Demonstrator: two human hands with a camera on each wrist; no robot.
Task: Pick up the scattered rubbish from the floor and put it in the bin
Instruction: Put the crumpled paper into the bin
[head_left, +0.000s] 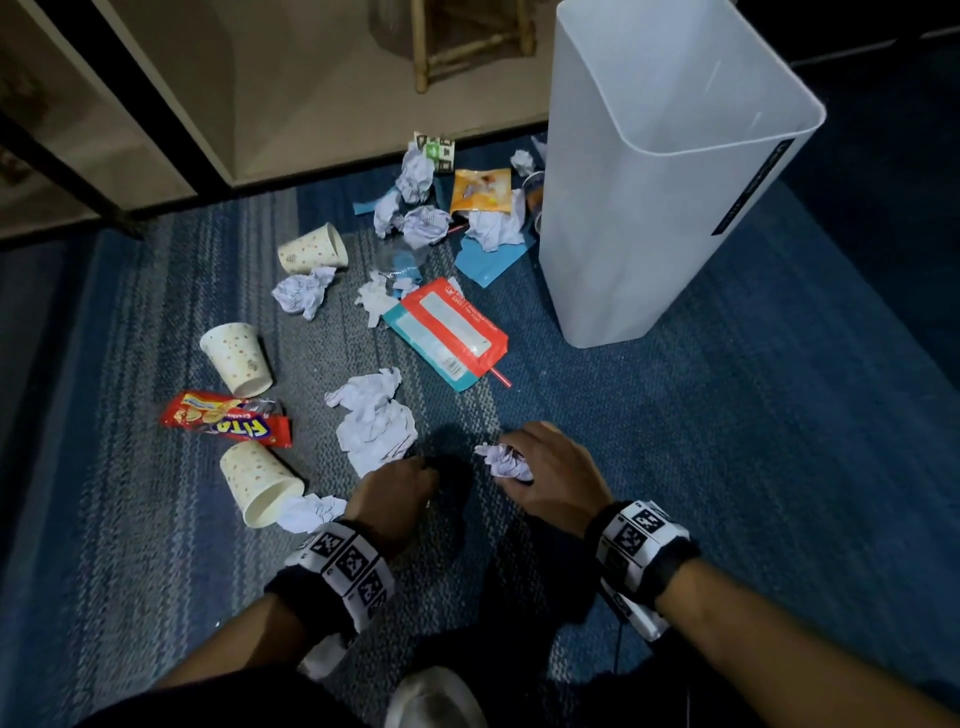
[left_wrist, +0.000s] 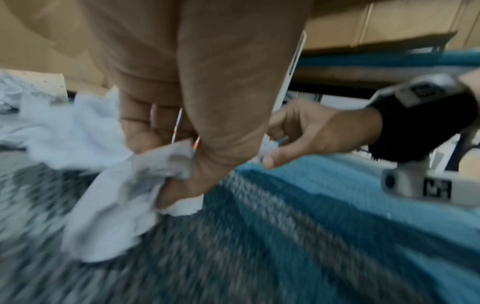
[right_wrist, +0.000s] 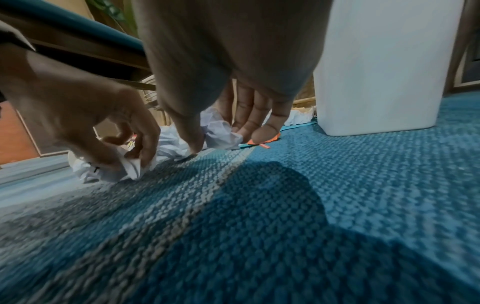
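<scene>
The right hand (head_left: 553, 470) is low over the carpet (head_left: 727, 467) and its fingers curl around a small paper ball (head_left: 506, 460), with the thumb on one side and the other fingers on the far side. The left hand (head_left: 397, 486) is just beside it and pinches the near edge of a larger crumpled paper (head_left: 374, 421) between thumb and fingertips; in the left wrist view this paper (left_wrist: 116, 185) hangs from the pinch and touches the floor.

I think the step now is to take both papers from the floor. To do it well, each hand should close fully before it lifts. The large paper is loose and wide, so a pinch on one corner may let it unfold or tear; it is better to gather more of it into the palm.

The bin (head_left: 670, 171) stands upright ahead and to the right, well apart from both hands, and its opening is high, so the hands must rise above the rim before they let go. The carpet between the right hand and the bin is free of rubbish, so this way is open. To the left there is less room: three paper cups, for example one (head_left: 260, 483) lying near the left wrist, and a red snack wrapper (head_left: 228, 418). A red and white packet (head_left: 447, 332) lies between the hands and the further heap of papers beside the bin.
</scene>
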